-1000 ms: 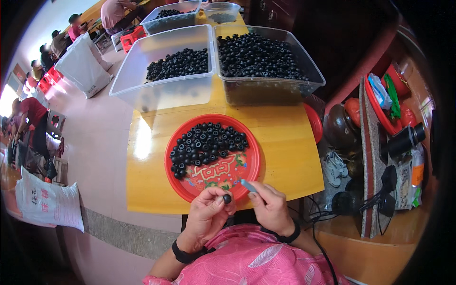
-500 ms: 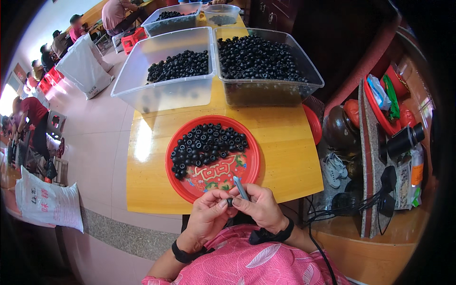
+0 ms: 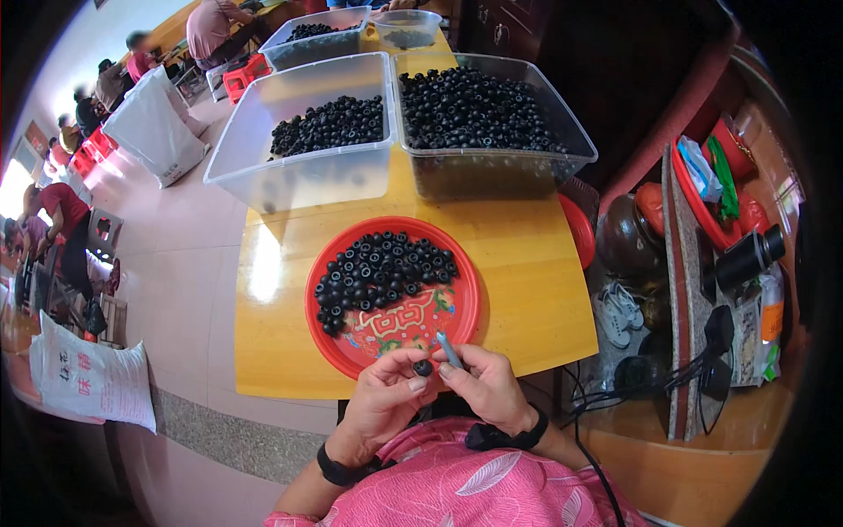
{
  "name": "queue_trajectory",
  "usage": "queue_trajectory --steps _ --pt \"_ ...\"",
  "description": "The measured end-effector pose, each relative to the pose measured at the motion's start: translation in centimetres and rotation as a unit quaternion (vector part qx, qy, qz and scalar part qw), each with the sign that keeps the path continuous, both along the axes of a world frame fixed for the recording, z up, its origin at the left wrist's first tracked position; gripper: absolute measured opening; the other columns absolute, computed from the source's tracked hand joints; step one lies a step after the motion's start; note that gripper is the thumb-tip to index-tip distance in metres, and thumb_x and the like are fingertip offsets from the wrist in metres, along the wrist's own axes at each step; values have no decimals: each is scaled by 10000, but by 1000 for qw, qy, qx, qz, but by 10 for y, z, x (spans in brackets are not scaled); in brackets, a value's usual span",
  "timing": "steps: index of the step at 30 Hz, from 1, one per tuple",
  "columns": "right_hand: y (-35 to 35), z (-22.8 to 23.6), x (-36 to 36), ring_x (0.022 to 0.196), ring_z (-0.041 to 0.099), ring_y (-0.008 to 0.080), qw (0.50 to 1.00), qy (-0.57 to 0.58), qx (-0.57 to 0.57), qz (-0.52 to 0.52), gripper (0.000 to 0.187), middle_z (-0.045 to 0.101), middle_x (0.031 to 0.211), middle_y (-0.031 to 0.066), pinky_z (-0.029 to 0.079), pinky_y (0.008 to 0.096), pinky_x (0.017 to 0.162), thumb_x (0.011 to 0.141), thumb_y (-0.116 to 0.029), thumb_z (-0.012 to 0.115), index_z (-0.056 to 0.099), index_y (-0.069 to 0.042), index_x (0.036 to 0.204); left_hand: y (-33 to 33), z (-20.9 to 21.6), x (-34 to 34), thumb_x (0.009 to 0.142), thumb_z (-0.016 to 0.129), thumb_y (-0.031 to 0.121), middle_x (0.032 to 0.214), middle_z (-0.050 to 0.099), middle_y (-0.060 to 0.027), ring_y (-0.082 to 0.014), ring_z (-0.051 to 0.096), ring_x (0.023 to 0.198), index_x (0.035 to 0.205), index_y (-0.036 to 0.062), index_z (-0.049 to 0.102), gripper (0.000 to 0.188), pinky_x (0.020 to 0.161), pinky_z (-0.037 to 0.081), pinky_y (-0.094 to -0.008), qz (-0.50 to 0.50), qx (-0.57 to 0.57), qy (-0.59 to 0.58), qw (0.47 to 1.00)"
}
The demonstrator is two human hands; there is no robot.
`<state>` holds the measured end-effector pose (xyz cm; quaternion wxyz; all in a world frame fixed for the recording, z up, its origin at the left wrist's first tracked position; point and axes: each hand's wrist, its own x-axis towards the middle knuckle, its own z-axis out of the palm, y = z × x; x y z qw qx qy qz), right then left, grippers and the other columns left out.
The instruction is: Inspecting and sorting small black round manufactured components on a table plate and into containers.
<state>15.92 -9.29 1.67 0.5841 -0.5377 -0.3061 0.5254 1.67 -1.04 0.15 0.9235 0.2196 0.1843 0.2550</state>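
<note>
1. Black bead: at the red tray's 5 o'clock rim, pinched by the left hand's thumb and fingers; hole direction cannot be told.
2. Grey-blue stick: pinched in the right hand; long axis 11-to-5 o'clock, exposed tip toward 11.
3. Clear box: beyond tray, 1 o'clock.

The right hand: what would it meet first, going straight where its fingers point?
The right hand would probably meet the black bead held by the left hand; depth is unclear.
</note>
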Motion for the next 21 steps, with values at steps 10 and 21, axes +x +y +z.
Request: queue_trajectory --steps 10,21 --pt "-9 -2 1 686 545 82 976 -216 31 -7 235 580 769 47 438 222 606 903 -126 504 539 43 1063 6 -9 -5 867 565 73 927 563 -58 -148 504 801 1141 -29 549 292 726 426 -301 66 77 -7 995" --pt "0 5 1 670 603 322 891 -416 184 3 227 595 788 166 480 369 570 771 -42 625 565 33 977 7 -5 -7 858 569 40 914 610 -76 -140 593 787 978 0 542 129 744 498 -276 94 28 -46 994"
